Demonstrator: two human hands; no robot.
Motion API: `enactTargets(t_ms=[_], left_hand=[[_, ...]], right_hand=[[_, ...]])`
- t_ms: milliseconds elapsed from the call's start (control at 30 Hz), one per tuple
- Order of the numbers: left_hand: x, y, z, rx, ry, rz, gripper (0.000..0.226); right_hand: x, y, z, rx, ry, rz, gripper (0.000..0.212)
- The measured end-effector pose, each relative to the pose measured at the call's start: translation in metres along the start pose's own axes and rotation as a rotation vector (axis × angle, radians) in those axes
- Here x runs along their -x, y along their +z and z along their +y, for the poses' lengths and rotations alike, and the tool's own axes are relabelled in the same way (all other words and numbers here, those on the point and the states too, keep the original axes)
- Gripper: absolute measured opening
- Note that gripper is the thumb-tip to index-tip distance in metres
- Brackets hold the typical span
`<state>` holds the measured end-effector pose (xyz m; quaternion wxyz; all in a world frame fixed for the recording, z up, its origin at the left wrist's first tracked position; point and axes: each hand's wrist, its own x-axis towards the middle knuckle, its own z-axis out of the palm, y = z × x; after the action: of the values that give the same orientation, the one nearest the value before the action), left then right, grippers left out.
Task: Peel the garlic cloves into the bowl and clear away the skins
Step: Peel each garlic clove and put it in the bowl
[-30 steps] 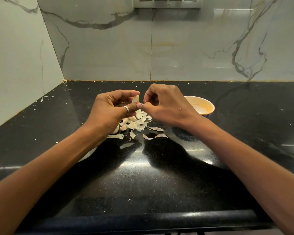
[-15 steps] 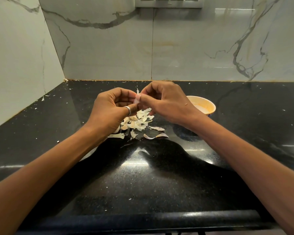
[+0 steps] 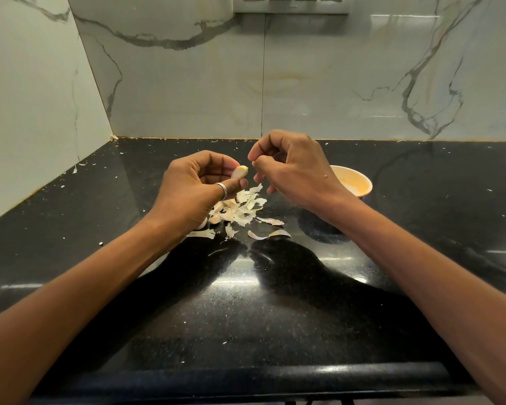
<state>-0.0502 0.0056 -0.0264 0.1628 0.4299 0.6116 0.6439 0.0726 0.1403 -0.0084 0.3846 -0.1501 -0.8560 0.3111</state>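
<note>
The left hand (image 3: pixel 196 191), raised over the skins (image 3: pixel 246 210), grips a garlic clove (image 3: pixel 240 171) at its fingertips. The right hand (image 3: pixel 292 173) is just beside, fingers curled; whether it pinches anything I cannot tell. The bowl (image 3: pixel 360 178) stands behind it on the black counter (image 3: pixel 246 302), with a marble wall (image 3: pixel 304 83) beyond.

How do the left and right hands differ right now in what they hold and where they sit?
The left hand pinches a garlic clove; the right hand has thumb and forefinger pinched together, and whether it holds a scrap of skin cannot be told. The left hand wears a ring; none shows on the right hand. The left hand is over the skins; the right hand partly hides the bowl. Both have curled fingers.
</note>
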Motion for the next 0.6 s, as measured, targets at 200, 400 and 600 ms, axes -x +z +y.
enactTargets(t_ms=[200, 400, 600], left_hand=[[0.0013, -0.0003, 0.0013, -0.040, 0.039, 0.013, 0.022], [0.0013, -0.0018, 0.0029, -0.014, 0.040, 0.004, 0.028], [0.0026, -0.0012, 0.0065, 0.038, 0.016, -0.046, 0.024]], right_hand=[[0.0025, -0.0011, -0.0028, -0.221, 0.044, -0.193, 0.013], [0.0002, -0.0020, 0.0000, -0.370, 0.097, -0.194, 0.016], [-0.0007, -0.0003, 0.0031, -0.297, 0.062, -0.134, 0.014]])
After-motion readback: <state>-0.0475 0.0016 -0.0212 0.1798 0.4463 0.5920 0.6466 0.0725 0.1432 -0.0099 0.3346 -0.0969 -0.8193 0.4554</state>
